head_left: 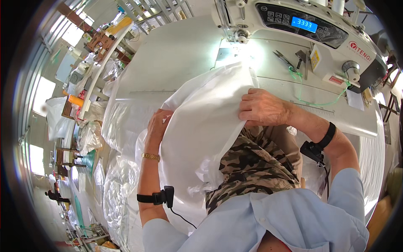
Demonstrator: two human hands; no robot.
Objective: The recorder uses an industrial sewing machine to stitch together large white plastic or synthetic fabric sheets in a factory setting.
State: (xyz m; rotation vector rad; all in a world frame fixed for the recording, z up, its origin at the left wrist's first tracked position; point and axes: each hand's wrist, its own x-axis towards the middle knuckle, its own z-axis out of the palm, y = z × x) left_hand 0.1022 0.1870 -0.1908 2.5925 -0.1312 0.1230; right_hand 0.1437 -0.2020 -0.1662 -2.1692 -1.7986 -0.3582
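White fabric (pixel 201 122) drapes off sewing table (pixel 168 54) into your lap, long axis from 7 o'clock up to 1 o'clock, top edge under machine head (pixel 294 25). Your right hand (pixel 264 109) nearer needle: fingers curled shut over fabric's right edge, knuckles up, wrist bent in from 4 o'clock. Your left hand (pixel 157 126) at fabric's 9 o'clock edge, fingertips tucked behind cloth; closure cannot tell. Scissors (pixel 285 59) at 1 o'clock, apart.

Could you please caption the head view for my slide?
Both hands, left hand and right hand, hold white fabric before a sewing machine.
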